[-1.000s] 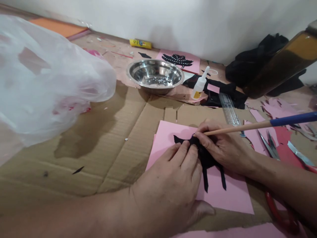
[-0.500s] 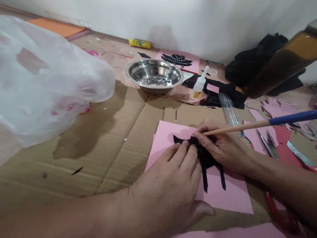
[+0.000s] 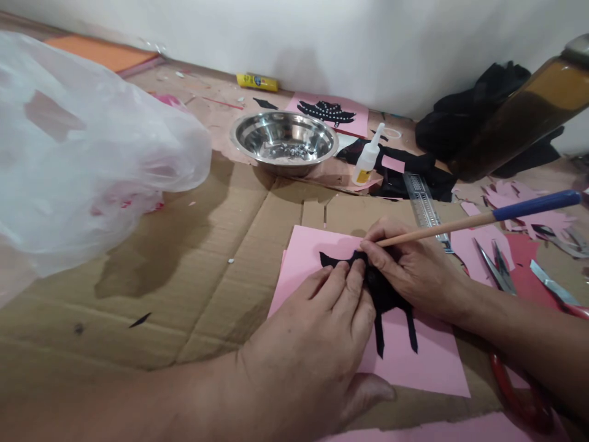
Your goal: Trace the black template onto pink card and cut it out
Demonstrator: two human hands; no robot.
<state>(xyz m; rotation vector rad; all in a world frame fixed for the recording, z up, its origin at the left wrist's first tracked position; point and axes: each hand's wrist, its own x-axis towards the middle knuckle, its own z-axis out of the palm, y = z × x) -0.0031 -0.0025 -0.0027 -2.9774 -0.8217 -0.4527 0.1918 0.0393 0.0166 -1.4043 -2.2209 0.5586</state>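
Observation:
A black cutout (image 3: 389, 294) with two narrow legs lies on a pink sheet (image 3: 432, 362). My left hand (image 3: 317, 331) rests flat over the cutout's left side, fingers stretched out and pressing on it, thumb apart. At the cutout's upper edge, my right hand (image 3: 405, 258) is closed in a pinch around a thin wooden stick (image 3: 442, 229) with a blue end. The stick's tip is hidden at the fingers, so I cannot tell what it touches.
Cardboard (image 3: 184, 245) lies beneath. Behind stand a steel bowl (image 3: 285, 161) of small shiny bits and a glue bottle (image 3: 367, 161). A plastic bag (image 3: 115, 141) fills the left. To the right are a ruler (image 3: 426, 205), scissors (image 3: 499, 270) and a dark bottle (image 3: 519, 116).
The wooden stick has shifted and its blue end now lies fully in view. Both hands stay nearly where they were; the whole view has moved slightly.

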